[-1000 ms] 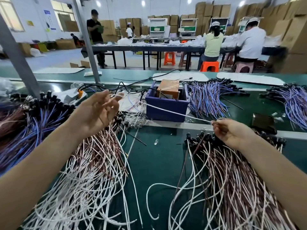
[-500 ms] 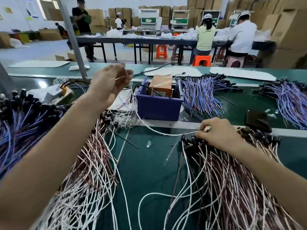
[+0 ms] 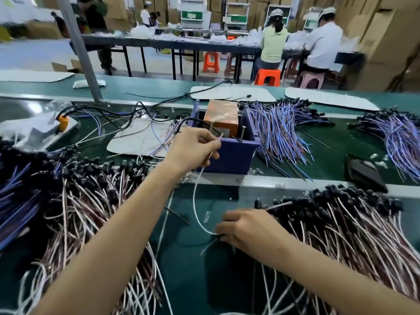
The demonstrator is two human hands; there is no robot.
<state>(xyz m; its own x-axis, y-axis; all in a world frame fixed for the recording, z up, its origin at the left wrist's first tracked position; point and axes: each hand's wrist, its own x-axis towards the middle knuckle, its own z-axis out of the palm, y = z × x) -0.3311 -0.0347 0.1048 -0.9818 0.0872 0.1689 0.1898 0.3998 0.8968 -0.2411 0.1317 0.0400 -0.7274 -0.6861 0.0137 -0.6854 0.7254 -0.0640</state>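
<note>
Green matting is seen across the workbench. A factory hall with stacked cartons is shown behind it, where a worker in a white shirt and another in a pale green top are seated at a long dark table.

One thin white wire is held between both hands. Its upper end is pinched by the left hand, whose fingers are curled round it (thumb against forefinger, as far as can be made out), and this hand is held up just in front of the blue bin. From there the wire is hung in a loose curve down to the right hand. That hand is held low over the matting with its fingers curled on the wire's lower end, and its fingertips are hidden beneath it.

An orange-brown box is stood inside the bin. A heap of pink-and-white wires with black plugs is spread under the left forearm, and a second such heap is laid just beside the right hand. Blue-and-purple wire bundles are fanned out to the right of the bin, and a dark flat case is set near them.
</note>
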